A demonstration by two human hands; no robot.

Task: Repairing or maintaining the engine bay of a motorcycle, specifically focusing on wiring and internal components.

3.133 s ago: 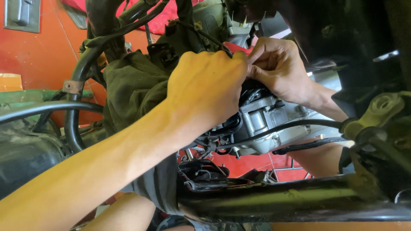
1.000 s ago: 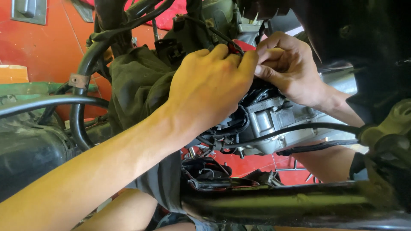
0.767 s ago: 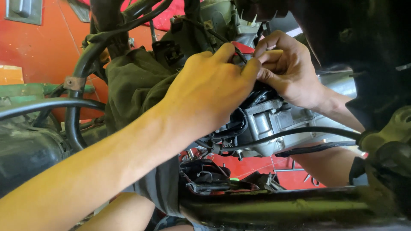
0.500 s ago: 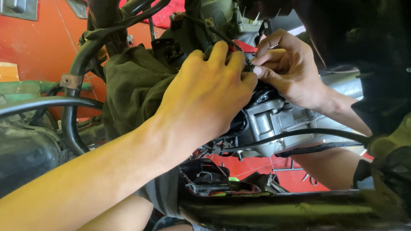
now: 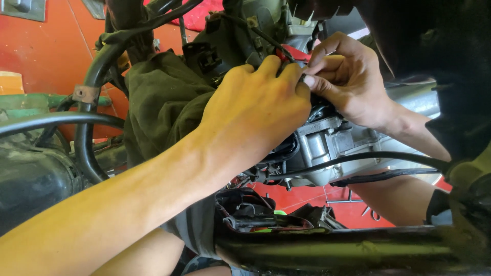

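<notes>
Grey engine casing point(image 5: 327, 148), hands point(image 5: 302, 94) crowded together

Two bare hands, left point(image 5: 255, 110) and right point(image 5: 348, 82), meeting at upper centre. One grey cast-metal engine casing point(image 5: 327, 148), centre right. One olive-green cloth rag point(image 5: 158, 102), centre left. One black tubular frame bar point(image 5: 348, 250) along the bottom. Two black cables point(image 5: 358, 158) crossing the casing, centre right.

The hands point(image 5: 302, 89) hide whatever small part their fingertips pinch.
</notes>
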